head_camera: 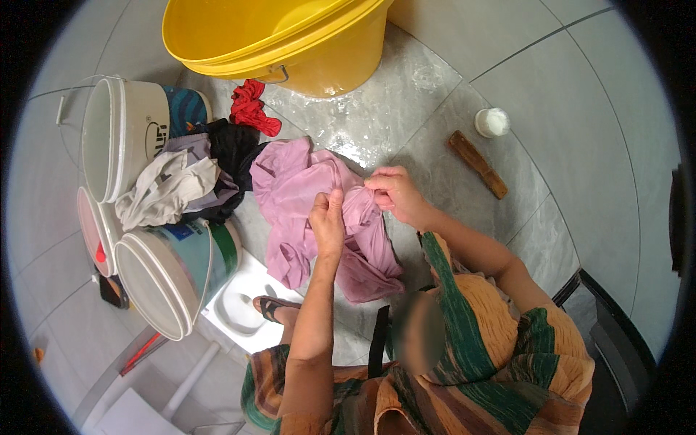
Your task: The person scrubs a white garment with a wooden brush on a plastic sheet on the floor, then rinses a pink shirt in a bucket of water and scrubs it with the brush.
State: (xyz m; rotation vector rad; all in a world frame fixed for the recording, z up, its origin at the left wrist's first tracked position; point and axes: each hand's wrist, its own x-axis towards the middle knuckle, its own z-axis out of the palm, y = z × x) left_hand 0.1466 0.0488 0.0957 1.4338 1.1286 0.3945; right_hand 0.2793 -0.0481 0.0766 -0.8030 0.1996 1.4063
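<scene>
A pink cloth garment [293, 179] lies spread and crumpled on the wet tile floor in front of me. My left hand [328, 220] grips a fold near its middle, thumb pointing up. At the garment's right edge, my right hand [396, 196] pinches the fabric between thumb and fingers. A stretch of pink cloth is bunched between the two hands. Dark clothes [235, 147] touch the garment's left side, and a red cloth [253, 109] lies just beyond them.
A large yellow tub [337, 65] stands at the back. White buckets [128, 136], [163, 272] line the left beside a pale cloth [168, 185]. A wooden paddle [477, 163] and a small cup of white powder [492, 122] lie right. A squat toilet [239, 315] is below left.
</scene>
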